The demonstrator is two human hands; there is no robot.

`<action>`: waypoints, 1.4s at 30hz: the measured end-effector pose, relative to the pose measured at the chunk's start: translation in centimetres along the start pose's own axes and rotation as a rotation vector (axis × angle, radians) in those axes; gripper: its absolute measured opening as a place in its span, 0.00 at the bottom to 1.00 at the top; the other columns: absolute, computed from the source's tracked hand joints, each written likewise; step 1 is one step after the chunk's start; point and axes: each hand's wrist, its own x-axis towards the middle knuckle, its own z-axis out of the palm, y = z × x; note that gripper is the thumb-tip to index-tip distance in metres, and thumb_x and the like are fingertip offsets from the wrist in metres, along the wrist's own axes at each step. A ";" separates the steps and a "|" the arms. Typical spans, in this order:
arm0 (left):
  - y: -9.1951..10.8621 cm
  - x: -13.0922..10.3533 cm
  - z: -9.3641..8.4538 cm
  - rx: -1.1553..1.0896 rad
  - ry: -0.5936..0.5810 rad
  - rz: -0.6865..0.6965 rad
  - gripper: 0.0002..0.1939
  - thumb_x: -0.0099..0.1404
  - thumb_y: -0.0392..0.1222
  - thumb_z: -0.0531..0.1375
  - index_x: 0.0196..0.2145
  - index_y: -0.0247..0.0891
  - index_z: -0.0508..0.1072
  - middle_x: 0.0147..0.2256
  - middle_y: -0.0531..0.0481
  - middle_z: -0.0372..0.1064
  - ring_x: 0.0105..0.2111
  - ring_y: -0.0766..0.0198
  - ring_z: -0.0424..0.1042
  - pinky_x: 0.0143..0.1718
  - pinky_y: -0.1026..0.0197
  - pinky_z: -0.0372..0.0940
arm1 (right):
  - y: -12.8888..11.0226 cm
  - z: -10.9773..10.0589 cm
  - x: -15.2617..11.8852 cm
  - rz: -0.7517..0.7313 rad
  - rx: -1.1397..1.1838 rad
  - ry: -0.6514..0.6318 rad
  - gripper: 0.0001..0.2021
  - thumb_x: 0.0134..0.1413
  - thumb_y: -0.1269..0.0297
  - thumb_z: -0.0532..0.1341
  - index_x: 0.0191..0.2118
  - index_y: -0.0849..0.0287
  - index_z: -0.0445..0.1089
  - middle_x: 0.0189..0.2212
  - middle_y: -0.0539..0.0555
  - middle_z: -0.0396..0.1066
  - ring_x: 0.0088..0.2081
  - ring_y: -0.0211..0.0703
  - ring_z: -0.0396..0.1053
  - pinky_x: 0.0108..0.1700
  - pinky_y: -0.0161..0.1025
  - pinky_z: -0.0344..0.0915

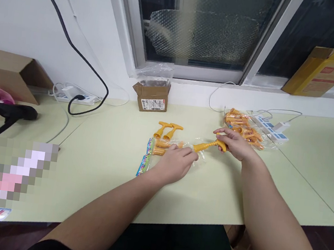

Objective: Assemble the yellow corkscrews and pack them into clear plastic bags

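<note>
My right hand point(234, 144) grips the T-shaped end of an orange plastic piece point(202, 147), whose flared end points left at the mouth of a clear plastic bag. My left hand point(177, 163) lies over that clear plastic bag point(150, 155), fingers bent down onto it. The bag has a colourful printed strip at its left end, and ribbed orange pieces show inside. What my left fingertips pinch is partly hidden. Just behind the bag lie two loose T-handled orange pieces point(174, 132), side by side.
Right of my right hand, a clear bag of several orange pieces point(240, 126) lies by a power strip point(271, 128). A small cardboard box point(154, 96) stands against the wall. Farther left are a black cable point(92, 72), a larger carton point(5, 69) and a black strap-like object point(9, 110).
</note>
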 end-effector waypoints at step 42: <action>-0.1 0.4 1.0 -0.104 0.247 0.275 0.11 0.77 0.36 0.52 0.40 0.38 0.74 0.41 0.45 0.78 0.44 0.57 0.75 0.45 0.55 0.69 | 2.4 7.6 0.7 -0.139 -0.086 -0.697 0.23 0.47 0.70 0.73 0.49 0.57 0.69 0.43 0.51 0.75 0.44 0.41 0.74 0.46 0.37 0.72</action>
